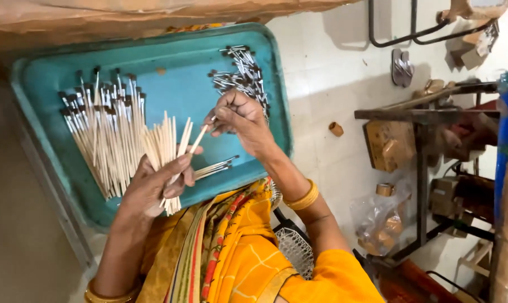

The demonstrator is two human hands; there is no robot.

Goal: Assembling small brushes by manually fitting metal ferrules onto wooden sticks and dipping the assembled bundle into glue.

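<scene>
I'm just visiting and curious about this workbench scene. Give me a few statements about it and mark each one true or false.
1. The left hand holds a bundle of pale sticks. True.
2. The tray is red. False: it is teal.
3. The right hand pinches a single stick. True.
4. The metal ferrules lie on the floor. False: they lie in the tray's far corner.
5. Finished brushes with dark tips are piled in the tray. True.
</scene>
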